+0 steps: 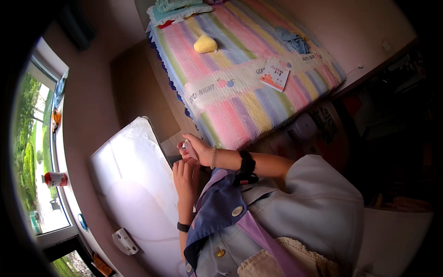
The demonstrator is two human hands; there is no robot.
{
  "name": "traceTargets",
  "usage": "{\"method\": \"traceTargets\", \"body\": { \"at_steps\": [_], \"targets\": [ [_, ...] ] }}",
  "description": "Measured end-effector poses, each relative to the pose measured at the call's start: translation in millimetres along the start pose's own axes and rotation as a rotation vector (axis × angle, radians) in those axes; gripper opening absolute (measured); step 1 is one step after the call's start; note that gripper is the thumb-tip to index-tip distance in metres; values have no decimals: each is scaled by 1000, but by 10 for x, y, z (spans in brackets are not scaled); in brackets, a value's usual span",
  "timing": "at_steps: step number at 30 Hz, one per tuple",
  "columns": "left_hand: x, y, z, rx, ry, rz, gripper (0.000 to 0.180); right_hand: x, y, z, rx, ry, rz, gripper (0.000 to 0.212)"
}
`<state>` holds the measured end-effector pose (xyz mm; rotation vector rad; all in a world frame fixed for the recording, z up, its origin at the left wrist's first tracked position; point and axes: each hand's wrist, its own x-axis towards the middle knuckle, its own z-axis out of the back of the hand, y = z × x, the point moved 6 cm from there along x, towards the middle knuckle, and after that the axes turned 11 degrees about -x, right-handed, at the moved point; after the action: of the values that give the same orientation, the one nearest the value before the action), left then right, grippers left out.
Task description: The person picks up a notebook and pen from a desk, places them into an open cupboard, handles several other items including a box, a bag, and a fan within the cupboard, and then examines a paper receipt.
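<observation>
Both my hands meet in front of my chest, over the near-right edge of a glossy white table. A small whitish, crumpled-looking piece sits in my right hand, whose fingers are curled round it. Whether it is paper or thin plastic I cannot tell. Just below, my left hand has its fingers bent close against the piece and the right hand; what its fingertips pinch is hidden. A beaded bracelet and a black strap circle my right wrist and forearm; a dark band is on my left wrist.
Ahead stands a bed with a striped quilt, bearing a yellow cushion, a booklet and blue denim cloth. A red-and-white bottle is on the left windowsill. A white box lies by the table's near-left edge.
</observation>
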<state>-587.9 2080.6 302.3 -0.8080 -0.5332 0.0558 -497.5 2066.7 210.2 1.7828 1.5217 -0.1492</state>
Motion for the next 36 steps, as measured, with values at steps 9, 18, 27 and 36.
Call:
{"method": "traceTargets", "body": {
  "at_steps": [9, 18, 27, 36],
  "targets": [
    [140, -81, -169, -42, 55, 4, 22, -85, -63, 304, -29, -253, -76, 27],
    [317, -335, -388, 38, 101, -256, 14, -393, 102, 643, -51, -157, -30, 16],
    [458, -297, -1106, 236, -51, -90, 23, -621, 232, 1082, 29, -471, -28, 23],
    [627, -7, -2065, -258, 233, -2, 18, -916, 1016, 2681, 122, -457, 104, 37]
  ]
}}
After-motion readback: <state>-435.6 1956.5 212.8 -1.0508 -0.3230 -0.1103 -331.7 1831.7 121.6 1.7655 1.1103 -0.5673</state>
